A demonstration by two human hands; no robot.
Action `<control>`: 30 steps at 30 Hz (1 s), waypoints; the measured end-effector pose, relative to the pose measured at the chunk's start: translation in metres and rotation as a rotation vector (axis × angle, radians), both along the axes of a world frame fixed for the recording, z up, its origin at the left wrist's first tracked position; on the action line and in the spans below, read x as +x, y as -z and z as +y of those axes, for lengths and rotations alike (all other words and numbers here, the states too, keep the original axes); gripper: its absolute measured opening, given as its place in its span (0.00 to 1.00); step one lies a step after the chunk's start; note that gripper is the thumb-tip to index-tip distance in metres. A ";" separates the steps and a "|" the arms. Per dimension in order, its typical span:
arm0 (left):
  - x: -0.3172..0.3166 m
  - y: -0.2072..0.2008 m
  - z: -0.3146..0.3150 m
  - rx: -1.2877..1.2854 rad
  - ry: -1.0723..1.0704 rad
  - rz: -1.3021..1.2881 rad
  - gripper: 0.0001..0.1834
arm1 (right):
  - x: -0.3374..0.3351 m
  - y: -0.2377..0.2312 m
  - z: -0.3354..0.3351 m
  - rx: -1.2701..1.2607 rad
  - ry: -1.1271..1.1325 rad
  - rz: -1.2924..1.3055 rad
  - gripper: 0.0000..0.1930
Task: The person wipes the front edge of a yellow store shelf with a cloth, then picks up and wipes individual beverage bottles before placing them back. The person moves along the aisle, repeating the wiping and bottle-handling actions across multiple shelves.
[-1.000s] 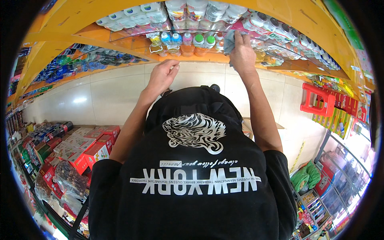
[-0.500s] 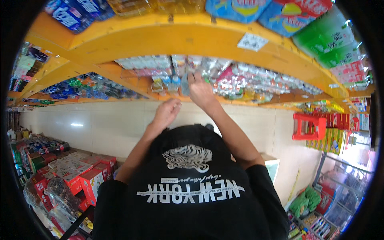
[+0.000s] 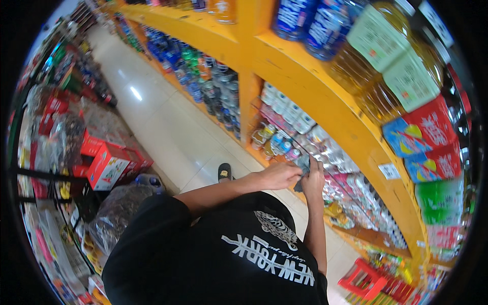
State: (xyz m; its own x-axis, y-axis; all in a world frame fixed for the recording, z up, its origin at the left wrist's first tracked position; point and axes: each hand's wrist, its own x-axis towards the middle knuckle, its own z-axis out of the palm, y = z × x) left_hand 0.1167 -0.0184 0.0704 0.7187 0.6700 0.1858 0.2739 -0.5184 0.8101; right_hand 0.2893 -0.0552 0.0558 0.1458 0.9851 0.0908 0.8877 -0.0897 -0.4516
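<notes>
A crumpled grey-blue cloth [image 3: 303,164] is bunched between my hands, in front of the lower shelf. My right hand [image 3: 314,179] is closed on it, fingers pointing toward the shelf. Coming in from the left, my left hand [image 3: 280,176] has its fingers pinched together at the cloth's edge; its fingertips are partly hidden. Just beyond the hands stand small capped bottles [image 3: 278,143] on the lower shelf. Behind them are plastic-wrapped packs of white bottles [image 3: 290,109].
The orange shelf board [image 3: 325,101] arches above my hands, carrying large bottles of amber drink [image 3: 368,76]. An orange upright [image 3: 247,101] divides the bays. A red stool [image 3: 363,279] stands at the lower right. Red cartons [image 3: 114,165] and a plastic-wrapped bundle [image 3: 119,213] sit at the left.
The view has turned toward the left along the aisle. My left hand, earlier apart from the right, has come up to the cloth. The right hand has drawn the cloth out from the shelf.
</notes>
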 end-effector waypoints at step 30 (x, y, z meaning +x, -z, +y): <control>-0.046 -0.054 0.024 0.060 -0.636 -0.499 0.16 | -0.075 -0.131 0.002 0.191 -0.526 0.377 0.31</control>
